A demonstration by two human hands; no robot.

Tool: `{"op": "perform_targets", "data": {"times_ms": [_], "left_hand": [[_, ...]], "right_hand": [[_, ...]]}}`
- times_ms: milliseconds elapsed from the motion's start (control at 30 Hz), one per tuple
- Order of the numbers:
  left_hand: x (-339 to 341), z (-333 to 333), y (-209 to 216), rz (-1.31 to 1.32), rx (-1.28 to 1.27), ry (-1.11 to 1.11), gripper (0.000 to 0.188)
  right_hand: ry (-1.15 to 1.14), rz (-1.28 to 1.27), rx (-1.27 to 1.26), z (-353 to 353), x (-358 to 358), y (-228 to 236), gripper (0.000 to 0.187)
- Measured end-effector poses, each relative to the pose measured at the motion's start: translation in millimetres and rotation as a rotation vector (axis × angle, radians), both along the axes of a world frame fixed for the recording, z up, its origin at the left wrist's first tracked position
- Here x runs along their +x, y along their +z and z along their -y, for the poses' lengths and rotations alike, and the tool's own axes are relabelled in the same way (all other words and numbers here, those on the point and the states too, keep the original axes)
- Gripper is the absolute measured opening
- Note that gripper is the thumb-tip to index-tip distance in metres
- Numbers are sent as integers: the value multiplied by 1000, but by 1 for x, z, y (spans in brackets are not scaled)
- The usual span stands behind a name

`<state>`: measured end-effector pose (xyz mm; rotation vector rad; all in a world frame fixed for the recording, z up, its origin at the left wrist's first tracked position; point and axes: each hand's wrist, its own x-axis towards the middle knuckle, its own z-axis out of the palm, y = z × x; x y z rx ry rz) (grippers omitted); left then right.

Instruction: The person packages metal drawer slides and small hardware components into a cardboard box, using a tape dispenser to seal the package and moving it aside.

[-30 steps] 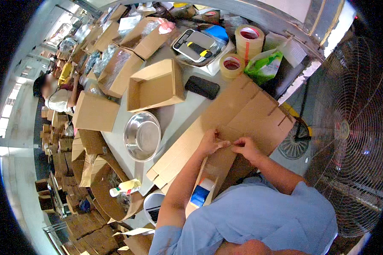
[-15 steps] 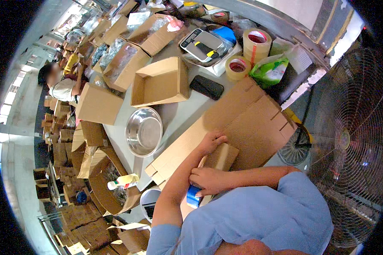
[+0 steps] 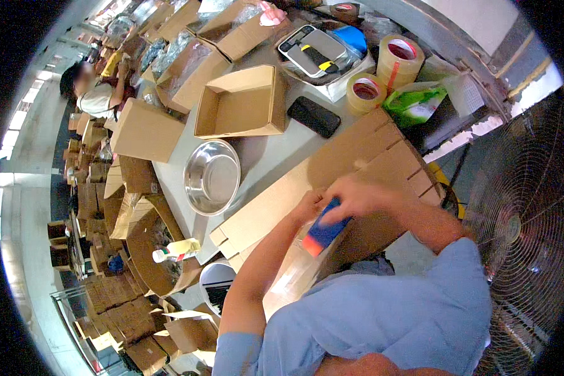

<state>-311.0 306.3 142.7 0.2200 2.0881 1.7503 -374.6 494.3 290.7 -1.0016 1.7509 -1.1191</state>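
Observation:
My right hand [image 3: 357, 197], smeared by motion, is closed on a blue tape dispenser [image 3: 329, 220] with an orange-red end. It slants over a narrow cardboard box [image 3: 323, 266] close to my body. A glossy strip shines on the near part of this box. My left hand [image 3: 311, 205] holds the far end of the same box, its fingers bent and partly hidden beside the right hand. Beneath lies a large flat cardboard sheet [image 3: 269, 210] with slots cut along its edges.
Beyond the sheet are a steel bowl [image 3: 212, 177], an open cardboard tray [image 3: 241, 103], a black phone [image 3: 314, 116] and clear tape rolls [image 3: 401, 56]. A bottle [image 3: 177, 250] lies on a carton at left. A large fan [image 3: 514, 225] stands at right; another person [image 3: 97, 94] is far left.
My right hand has moved the tape dispenser from the box's near end up and away toward my left hand. The left hand stays at the far end. The view has shifted slightly.

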Motion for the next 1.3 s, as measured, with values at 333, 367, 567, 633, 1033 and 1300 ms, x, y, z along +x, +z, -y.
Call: {"op": "perform_targets", "data": {"times_ms": [333, 367, 567, 633, 1033, 1300], "left_hand": [[1, -11, 24, -8, -296, 60, 23], [4, -12, 28, 7, -292, 97, 21], [27, -30, 58, -671, -624, -155, 34], [31, -41, 76, -837, -821, -229, 42], [41, -68, 100, -567, -1127, -370, 76], [36, -87, 90, -302, -1338, -413, 88]], "right_hand": [[-69, -464, 246, -71, -115, -51, 55], [-5, -581, 282, -61, -109, -53, 55], [45, -725, 428, -24, -67, -33, 52], [4, -881, 498, -13, -57, -10, 46], [264, -1737, 704, 21, -50, -31, 16], [-659, -1209, 514, -63, -12, 31, 27]]}}
